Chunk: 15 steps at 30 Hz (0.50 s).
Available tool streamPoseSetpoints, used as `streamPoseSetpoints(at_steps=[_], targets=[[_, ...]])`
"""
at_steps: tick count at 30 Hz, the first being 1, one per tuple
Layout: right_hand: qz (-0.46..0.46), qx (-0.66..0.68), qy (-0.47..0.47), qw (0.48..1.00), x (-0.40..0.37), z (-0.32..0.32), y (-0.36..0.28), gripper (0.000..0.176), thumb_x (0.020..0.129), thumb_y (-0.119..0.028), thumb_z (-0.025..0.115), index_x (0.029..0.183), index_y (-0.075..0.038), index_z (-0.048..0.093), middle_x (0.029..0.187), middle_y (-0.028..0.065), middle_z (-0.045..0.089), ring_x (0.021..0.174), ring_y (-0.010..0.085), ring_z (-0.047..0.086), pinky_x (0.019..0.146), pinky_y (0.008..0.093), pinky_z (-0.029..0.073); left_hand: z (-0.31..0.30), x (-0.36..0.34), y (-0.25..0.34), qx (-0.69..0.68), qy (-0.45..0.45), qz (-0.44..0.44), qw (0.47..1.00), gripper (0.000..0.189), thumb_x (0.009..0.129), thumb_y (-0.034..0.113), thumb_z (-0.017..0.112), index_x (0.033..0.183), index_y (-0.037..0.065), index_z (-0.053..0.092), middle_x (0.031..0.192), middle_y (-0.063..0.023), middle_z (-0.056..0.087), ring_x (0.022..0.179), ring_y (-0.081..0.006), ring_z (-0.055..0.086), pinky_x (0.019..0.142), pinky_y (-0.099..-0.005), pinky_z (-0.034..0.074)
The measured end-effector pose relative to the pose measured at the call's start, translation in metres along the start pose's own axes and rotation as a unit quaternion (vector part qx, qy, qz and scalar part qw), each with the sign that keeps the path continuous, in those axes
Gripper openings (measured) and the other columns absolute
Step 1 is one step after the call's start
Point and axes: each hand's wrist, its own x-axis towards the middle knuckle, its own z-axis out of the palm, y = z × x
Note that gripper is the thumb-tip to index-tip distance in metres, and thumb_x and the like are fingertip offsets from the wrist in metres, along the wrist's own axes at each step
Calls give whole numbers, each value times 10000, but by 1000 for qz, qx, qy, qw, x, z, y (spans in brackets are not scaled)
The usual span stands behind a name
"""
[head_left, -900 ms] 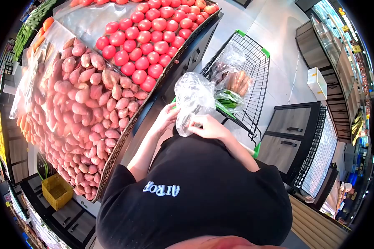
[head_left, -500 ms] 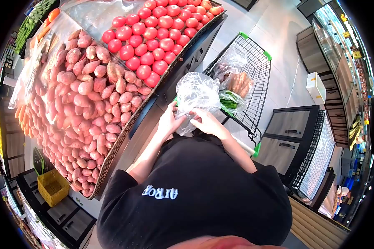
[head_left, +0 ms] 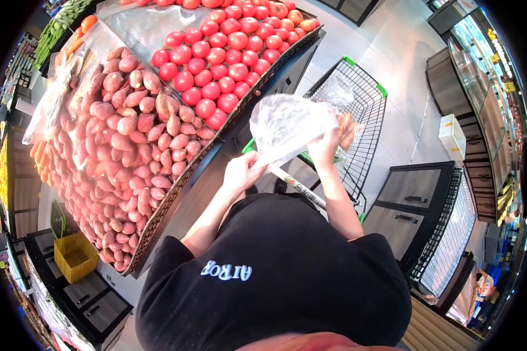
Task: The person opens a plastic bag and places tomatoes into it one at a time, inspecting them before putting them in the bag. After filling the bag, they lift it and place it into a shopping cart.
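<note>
A clear plastic bag (head_left: 284, 126) is stretched between my two hands in front of the cart handle. My left hand (head_left: 243, 171) pinches its near edge. My right hand (head_left: 325, 143) grips the opposite side, higher and farther out. The bag looks puffed, and I make out no produce in it. Beyond my right hand stands the shopping cart (head_left: 366, 126), holding bagged goods (head_left: 348, 130), partly hidden by the bag and hand. Left of the bag, tomatoes (head_left: 216, 55) are piled on the display stand.
A large heap of sweet potatoes (head_left: 129, 152) fills the stand on my left. At lower left a yellow basket (head_left: 75, 259) sits by dark cabinets. To the right are a wood-fronted cabinet (head_left: 407, 199) and a white box (head_left: 451, 137).
My hands have spread apart, pulling the bunched bag wide. My right hand has moved up and right; the cart's handle now shows below the bag.
</note>
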Motion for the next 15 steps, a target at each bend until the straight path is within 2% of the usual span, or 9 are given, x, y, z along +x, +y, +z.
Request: streamPoseSetpoints(at_steps=[3,4,6,8,10,12,13,14,15], targets=[[-101,-15,91,991,0,-20,-17,733,833,-90,782,1449,90,427,1402,294,526,1288,449,553,1097,490,451,7,10,-10,81,58,-17,995,364,969,417,655,919,57,631,789,-171,693,759,-376,706,696,-448,530],[-100,34,121,987,-1,-20,-30,686,832,-113,807,1396,87,470,1375,276,537,1269,447,564,1083,495,458,8,13,-10,58,103,-23,993,334,988,397,626,967,64,611,794,-167,698,763,-380,709,701,-456,530],[-117,45,68,990,-14,-30,-30,602,820,-112,826,1323,64,546,1309,250,579,1185,436,604,1028,480,489,11,16,-9,9,194,-36,980,283,1025,358,567,1063,78,572,803,-160,709,772,-387,713,710,-473,532],[-116,38,-22,992,-31,-41,-17,502,807,-101,842,1238,42,628,1229,226,625,1093,425,643,972,468,516,5,18,-4,-57,215,2,975,283,1041,251,533,1258,76,484,827,-146,708,781,-390,703,731,-466,537],[-121,64,-55,989,-47,-49,-3,312,766,-107,893,983,-4,693,1103,190,668,951,369,672,871,414,541,-3,13,12,-56,237,24,970,286,990,144,546,1264,65,537,937,-163,674,872,-359,686,795,-428,537],[-72,54,-15,996,-74,-47,17,443,723,-109,926,1068,-9,668,1130,198,640,999,353,649,892,413,520,4,20,1,-17,251,130,959,286,945,94,550,1225,49,587,1004,-164,641,935,-343,662,838,-405,525],[-19,54,32,998,-77,-37,22,640,717,-110,932,1230,-5,565,1201,197,596,1065,344,622,952,423,497,7,23,-4,3,254,183,950,290,923,69,552,1206,41,612,1038,-164,624,967,-334,650,859,-394,519],[33,59,79,995,-78,-27,27,838,711,-110,937,1393,0,463,1271,195,552,1132,336,594,1011,433,473,12,23,-7,-29,229,167,959,272,912,62,553,1172,33,626,1049,-165,620,983,-333,644,870,-389,515],[91,59,105,989,-75,-14,34,927,719,-116,934,1457,-2,385,1319,197,518,1173,332,573,1042,438,456,18,21,-9,-62,203,152,965,255,901,54,554,1138,25,640,1061,-166,616,1000,-331,638,882,-384,511]])
